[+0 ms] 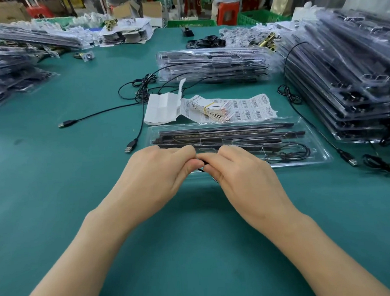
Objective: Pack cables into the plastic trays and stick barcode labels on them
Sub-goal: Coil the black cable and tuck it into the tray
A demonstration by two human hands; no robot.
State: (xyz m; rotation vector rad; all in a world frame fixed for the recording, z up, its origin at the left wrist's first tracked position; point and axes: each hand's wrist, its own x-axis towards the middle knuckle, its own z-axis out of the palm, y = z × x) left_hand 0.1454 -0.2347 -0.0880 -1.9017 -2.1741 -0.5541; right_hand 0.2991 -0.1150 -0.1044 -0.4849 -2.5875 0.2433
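**Head view: both grips close on a cable at the tray's near edge**

Left grip (155, 172) and right grip (239, 170) meet fingertip to fingertip, fingers curled in. Between them they pinch a thin black cable (202, 169). Only a short dark loop shows between the fingers, and the rest is hidden under the knuckles. Holding it this tightly in both grips looks like bundling the slack so it will fit a narrow moulded pocket.

The tray (319, 158) lies just beyond the grips, with its long side towards the person so the pockets are within reach. It is clear, glossy, thin-walled plastic, formed into long channels. Dark, matt, rigid strips (225, 136) sit in the channels. A coil (288, 153) of black lead rests in the pocket to the right of the right grip.

Labels (252, 106) lie just beyond the tray on a crinkled white sheet printed with barcodes, close by for the sticking step. Loose USB leads (131, 146), limp with metal plugs, trail beyond the left grip. Stacks (212, 64) of filled trays stand farther off, and more stand to the right. The bench (194, 248) has a smooth teal mat on it.

I judge the packing unfinished, with this tray not yet labelled.
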